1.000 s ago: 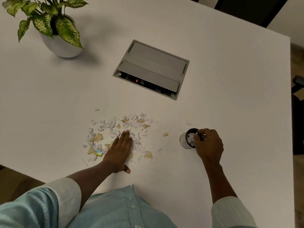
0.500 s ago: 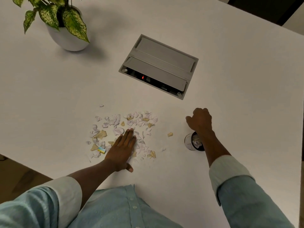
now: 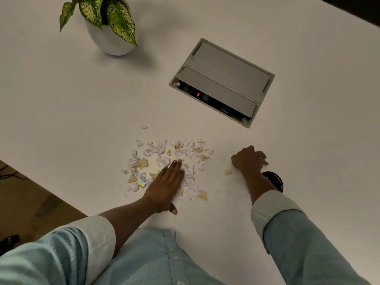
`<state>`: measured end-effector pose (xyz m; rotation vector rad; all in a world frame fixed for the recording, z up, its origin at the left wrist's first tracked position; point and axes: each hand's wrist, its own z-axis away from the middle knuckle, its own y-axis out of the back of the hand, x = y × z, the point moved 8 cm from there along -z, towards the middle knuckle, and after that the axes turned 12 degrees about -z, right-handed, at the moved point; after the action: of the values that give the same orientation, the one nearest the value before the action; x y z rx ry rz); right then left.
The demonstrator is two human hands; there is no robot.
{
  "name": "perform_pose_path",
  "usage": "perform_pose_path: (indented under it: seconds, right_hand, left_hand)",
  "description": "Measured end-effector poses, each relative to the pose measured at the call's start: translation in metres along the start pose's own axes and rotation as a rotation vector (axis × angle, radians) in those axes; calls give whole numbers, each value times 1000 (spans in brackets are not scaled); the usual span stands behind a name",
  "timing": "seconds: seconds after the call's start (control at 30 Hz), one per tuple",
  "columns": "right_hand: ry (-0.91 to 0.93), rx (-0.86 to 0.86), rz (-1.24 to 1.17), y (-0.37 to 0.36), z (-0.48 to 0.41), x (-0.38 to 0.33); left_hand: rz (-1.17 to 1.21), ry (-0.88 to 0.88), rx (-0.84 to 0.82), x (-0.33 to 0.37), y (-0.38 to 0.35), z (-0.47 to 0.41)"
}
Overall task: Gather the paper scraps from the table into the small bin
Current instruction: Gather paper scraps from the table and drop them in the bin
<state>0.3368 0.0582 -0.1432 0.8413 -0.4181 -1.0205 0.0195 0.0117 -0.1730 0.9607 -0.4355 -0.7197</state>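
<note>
Scraps [image 3: 164,161] litter the white counter [image 3: 61,99]; left hand [image 3: 164,186] flat, open on them; right hand [image 3: 248,159] curled, contents unclear, beside bin [image 3: 276,179].

A broad white matte desk [image 3: 61,95] fills nearly the whole view. Toward its far left corner stands a round white ceramic pot [image 3: 111,41] holding a plant with green, cream-speckled leaves [image 3: 121,23]; the pot throws a soft shadow to its right. Near the middle of the desk, toward the far edge, a rectangular grey metal cable box [image 3: 224,81] is set flush into the surface, one flap raised over a dark slot where a small red light [image 3: 198,94] glows. Past the desk's near left edge lies a brown wooden floor [image 3: 24,200], with dark cables [image 3: 10,174] on it. Beyond the far right corner the room is dark. The light is dim and even.
</note>
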Motion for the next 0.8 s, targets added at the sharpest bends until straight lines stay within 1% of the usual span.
perform_pose_path:
  seconds: [0.07, 0.1, 0.3, 0.43, 0.5, 0.7, 0.8]
  right_hand:
    - [-11, 17, -84, -8, 9, -1]
    - [10, 28, -88, -13, 15, -3]
    - [310, 115, 54, -47, 62, -11]
    - [534, 119, 101, -68, 91, -4]
    - [611, 104, 130, -80, 102, 3]
    - [688, 40, 208, -107, 133, 27]
    - [712, 39, 226, -113, 146, 31]
  left_hand:
    - [-6, -5, -2, 0, 0, 1]
    - [-8, -5, -1, 0, 0, 1]
    - [1, 0, -2, 1, 1, 0]
    - [1, 2, -1, 1, 4, 2]
    - [-2, 2, 4, 1, 4, 2]
    - [1, 8, 0, 3, 5, 3]
    - [-2, 13, -7, 4, 6, 4]
